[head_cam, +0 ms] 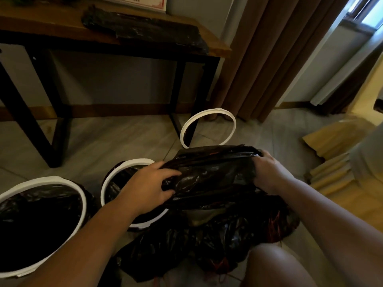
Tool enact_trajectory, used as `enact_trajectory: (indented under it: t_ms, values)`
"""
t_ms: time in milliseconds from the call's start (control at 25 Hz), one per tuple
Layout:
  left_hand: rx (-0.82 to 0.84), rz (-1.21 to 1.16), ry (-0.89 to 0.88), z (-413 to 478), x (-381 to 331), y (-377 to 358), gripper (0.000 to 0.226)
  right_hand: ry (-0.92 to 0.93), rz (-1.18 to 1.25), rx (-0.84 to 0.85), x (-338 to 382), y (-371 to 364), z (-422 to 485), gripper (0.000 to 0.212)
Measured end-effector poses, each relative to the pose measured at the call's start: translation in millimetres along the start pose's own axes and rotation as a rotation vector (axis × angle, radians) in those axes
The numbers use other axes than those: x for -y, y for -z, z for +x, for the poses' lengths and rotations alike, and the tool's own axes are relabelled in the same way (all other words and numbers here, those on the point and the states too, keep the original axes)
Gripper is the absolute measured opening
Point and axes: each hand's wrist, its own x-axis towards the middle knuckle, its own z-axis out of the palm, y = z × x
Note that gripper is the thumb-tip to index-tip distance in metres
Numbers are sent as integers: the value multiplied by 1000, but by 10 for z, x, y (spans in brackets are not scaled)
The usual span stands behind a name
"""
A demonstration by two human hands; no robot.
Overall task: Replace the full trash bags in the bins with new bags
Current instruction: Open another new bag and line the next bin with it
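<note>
Tiled floor (107, 141) underfoot, carrying nearly everything. Against the wall, a wooden table (215, 45) on black legs; along its right front edge, a flat stack of folded black bags (145, 32). Behind that, at the table's back edge, the bottom of a white framed sheet (145, 3) with red print, too blurred to read. Brown curtain (269, 59) hanging to the right of the table, down to the floor.

Low in the middle of the floor, a crumpled heap of full black trash bags (207, 241), red strands showing through at its right side. At the floor's left edge, a large bin (81, 200) with a white rim and a black liner inside. Just right of it, a smaller white-rimmed bin (107, 183), also lined in black, partly hidden behind the left forearm. Beyond the heap, by the table's right leg, a loose white ring (232, 121) standing tilted on the floor.

Stretched between both hands, above the heap, a black bag (211, 175). Left hand (149, 189) curled onto its left end, fingers pressing into the plastic, over the smaller bin's rim. Right hand (267, 172) clenched around the bunched right end of the same bag. No brand or label visible on any bag or bin.
</note>
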Motion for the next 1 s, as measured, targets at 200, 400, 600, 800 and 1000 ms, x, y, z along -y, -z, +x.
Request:
enact_trajectory:
  t_ms: [200, 400, 600, 800, 1000]
  values:
    - [-55, -131, 111, 336, 20, -599, 71, -204, 460, -21, -451, -423, 564, 39]
    - [-47, -265, 286, 981, -126, -1168, 104, -297, 1010, 18, -641, -902, 1100, 45]
    - [0, -477, 480, 1376, -127, -1704, 110, -216, 969, 212, -847, -1419, 1459, 55]
    - [249, -241, 599, 1652, -124, -2297, 107, 183, 446, 363, -526, -1969, 1713, 52]
    - [566, 34, 686, 1903, 39, -2750, 88, 422, -1, 615, -64, -2416, 2046, 29]
